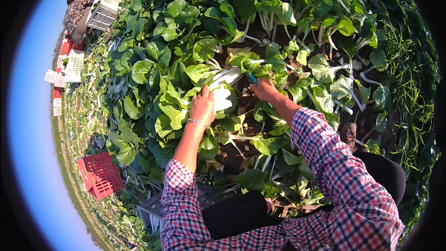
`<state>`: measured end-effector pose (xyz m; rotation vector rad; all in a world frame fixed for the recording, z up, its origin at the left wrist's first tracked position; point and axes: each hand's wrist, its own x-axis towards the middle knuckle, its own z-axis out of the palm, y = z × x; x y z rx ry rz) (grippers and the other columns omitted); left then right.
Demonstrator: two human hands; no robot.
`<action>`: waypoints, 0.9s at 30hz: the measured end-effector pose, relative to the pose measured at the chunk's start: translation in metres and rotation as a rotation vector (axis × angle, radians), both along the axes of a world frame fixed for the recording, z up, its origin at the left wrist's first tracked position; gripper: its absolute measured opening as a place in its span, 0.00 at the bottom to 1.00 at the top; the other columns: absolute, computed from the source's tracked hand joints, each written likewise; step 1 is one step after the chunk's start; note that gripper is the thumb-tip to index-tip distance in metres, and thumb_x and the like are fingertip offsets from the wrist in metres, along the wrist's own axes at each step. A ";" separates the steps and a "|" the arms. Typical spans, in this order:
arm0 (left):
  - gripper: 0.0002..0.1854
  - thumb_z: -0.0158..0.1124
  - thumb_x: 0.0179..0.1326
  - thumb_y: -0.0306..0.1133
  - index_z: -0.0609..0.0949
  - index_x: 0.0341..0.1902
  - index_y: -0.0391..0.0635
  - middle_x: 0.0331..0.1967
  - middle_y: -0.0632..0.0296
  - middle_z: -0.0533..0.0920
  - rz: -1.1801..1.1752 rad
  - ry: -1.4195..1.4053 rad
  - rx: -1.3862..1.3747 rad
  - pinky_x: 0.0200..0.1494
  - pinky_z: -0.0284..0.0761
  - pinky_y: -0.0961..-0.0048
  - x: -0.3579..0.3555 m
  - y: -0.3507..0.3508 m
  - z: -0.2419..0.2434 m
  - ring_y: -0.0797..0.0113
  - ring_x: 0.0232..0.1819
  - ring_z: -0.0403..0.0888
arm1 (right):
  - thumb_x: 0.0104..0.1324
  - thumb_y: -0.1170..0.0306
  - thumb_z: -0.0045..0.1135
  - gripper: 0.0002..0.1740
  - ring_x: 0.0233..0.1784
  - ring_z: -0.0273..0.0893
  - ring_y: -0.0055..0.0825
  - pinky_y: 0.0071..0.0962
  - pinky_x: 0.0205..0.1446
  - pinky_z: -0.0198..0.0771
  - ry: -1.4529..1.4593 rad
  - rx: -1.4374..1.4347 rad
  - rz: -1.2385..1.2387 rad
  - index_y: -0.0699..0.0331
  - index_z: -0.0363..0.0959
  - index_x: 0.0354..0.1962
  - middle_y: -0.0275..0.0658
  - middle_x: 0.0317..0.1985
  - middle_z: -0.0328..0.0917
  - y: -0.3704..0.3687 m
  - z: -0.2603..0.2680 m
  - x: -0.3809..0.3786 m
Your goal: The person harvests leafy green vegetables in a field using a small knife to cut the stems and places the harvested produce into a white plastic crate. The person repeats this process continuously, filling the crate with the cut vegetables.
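My left hand (203, 106), with a bracelet at the wrist, is closed around a leafy green with a thick white base, like bok choy (223, 99). Its leaves (173, 113) spread out to the left of my fingers. Just beyond the fingertips lies a second white-stemmed head (228, 75). Around a teal-handled tool (252, 78) my right hand (263, 89) is wrapped, low among the leaves to the right of that head. Leaves and soil hide the tool's working end, so its kind cannot be told.
Standing greens (181, 14) fill the ground ahead. Loose leaves and stalks (244, 137) litter the soil nearer me. A red crate (100, 175) and a grey crate (150, 211) stand at left. Farther off are white crates (106, 7) and a crouching person (77, 15). Grass (406, 59) grows at right.
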<state>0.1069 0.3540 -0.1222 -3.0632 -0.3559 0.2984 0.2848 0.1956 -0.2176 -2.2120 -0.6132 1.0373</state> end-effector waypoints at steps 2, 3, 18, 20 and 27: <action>0.29 0.68 0.36 0.25 0.71 0.47 0.36 0.54 0.44 0.69 0.041 0.007 -0.030 0.50 0.69 0.60 0.001 0.005 -0.001 0.49 0.44 0.76 | 0.63 0.58 0.48 0.21 0.19 0.74 0.27 0.28 0.23 0.71 0.175 -0.035 -0.057 0.73 0.70 0.32 0.42 0.22 0.76 -0.011 -0.014 0.013; 0.28 0.68 0.36 0.25 0.72 0.46 0.36 0.55 0.45 0.68 0.053 -0.007 -0.031 0.50 0.69 0.60 0.002 0.007 -0.003 0.49 0.44 0.76 | 0.64 0.59 0.49 0.21 0.18 0.72 0.26 0.25 0.21 0.70 0.249 0.089 -0.078 0.74 0.67 0.37 0.41 0.21 0.76 -0.019 -0.018 0.013; 0.29 0.69 0.36 0.26 0.73 0.47 0.38 0.56 0.46 0.69 0.049 0.045 -0.061 0.53 0.68 0.60 0.000 0.010 0.000 0.51 0.48 0.75 | 0.64 0.61 0.50 0.22 0.14 0.71 0.27 0.28 0.19 0.69 0.276 -0.014 0.119 0.75 0.70 0.22 0.41 0.16 0.74 -0.004 -0.029 0.019; 0.29 0.69 0.36 0.27 0.73 0.47 0.38 0.57 0.47 0.68 0.037 0.052 -0.043 0.53 0.68 0.60 -0.004 0.005 0.007 0.52 0.49 0.75 | 0.63 0.63 0.51 0.20 0.13 0.71 0.26 0.26 0.20 0.69 0.276 -0.095 0.188 0.73 0.71 0.21 0.40 0.15 0.74 -0.018 -0.018 0.015; 0.34 0.70 0.36 0.29 0.72 0.52 0.38 0.59 0.55 0.66 -0.156 -0.200 0.028 0.49 0.66 0.65 -0.033 -0.041 0.077 0.59 0.45 0.74 | 0.62 0.60 0.56 0.16 0.13 0.66 0.18 0.19 0.18 0.63 0.230 0.281 -0.246 0.66 0.69 0.28 0.32 0.16 0.71 -0.115 0.039 -0.018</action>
